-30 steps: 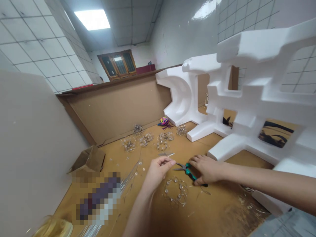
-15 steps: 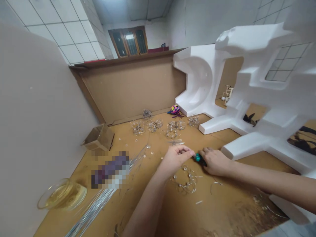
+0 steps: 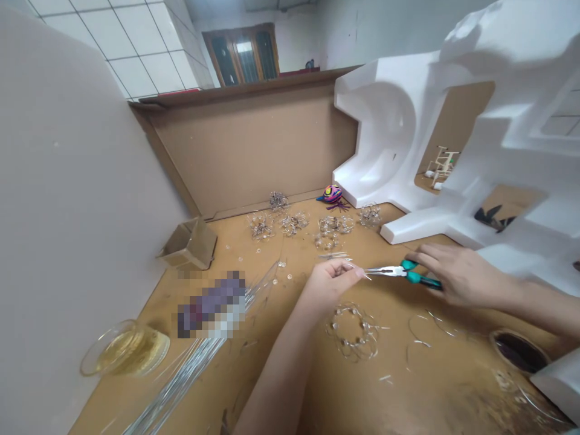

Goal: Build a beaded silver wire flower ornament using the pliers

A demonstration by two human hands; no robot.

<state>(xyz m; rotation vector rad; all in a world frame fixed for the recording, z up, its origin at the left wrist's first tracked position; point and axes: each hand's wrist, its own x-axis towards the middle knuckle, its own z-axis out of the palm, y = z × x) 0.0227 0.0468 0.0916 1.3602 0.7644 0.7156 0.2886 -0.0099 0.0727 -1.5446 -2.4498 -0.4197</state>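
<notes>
The hands are apart but close: the left hand [image 3: 328, 284] pinches what looks like a thin, springy wire bit [image 3: 357, 272] right by the tips of the light needle-nose pliers [image 3: 399, 272], which the right hand [image 3: 462, 275] holds by the teal grips [image 3: 419, 278], above a delicate beaded wire ring [image 3: 352, 332] on the table [image 3: 435, 399].

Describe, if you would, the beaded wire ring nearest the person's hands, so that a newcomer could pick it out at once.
On the tan board work surface, find the person's right hand gripping teal-handled steel pliers. Just below the person's left hand lies an open ring of clear beads on thin wire. Unlike the denser clusters farther back, it lies alone, nearest the hands.
</notes>
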